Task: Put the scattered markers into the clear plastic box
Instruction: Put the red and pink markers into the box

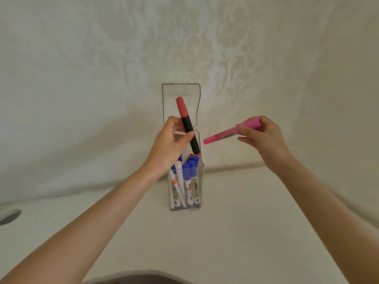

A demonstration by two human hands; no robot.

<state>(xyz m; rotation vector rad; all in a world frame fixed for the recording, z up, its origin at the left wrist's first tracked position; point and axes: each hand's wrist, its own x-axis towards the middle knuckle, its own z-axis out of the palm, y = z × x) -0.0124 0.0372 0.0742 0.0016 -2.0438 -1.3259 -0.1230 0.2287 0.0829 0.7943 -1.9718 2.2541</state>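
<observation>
A clear plastic box [198,198] stands upright on the table, its hinged lid [180,90] flipped up behind it. Several white markers with blue caps [188,177] stand inside. My left hand [170,146] grips a black marker with a red cap [187,125], tilted, its lower end just at the box's opening. To the right of the box, my right hand [260,136] holds a pink highlighter [227,133] nearly level, its tip pointing left toward the box.
The white table [235,232] meets a pale patterned wall [102,68] right behind the box. A dark round hole [10,217] sits in the tabletop at the far left. A dark shape [139,279] shows at the near table edge.
</observation>
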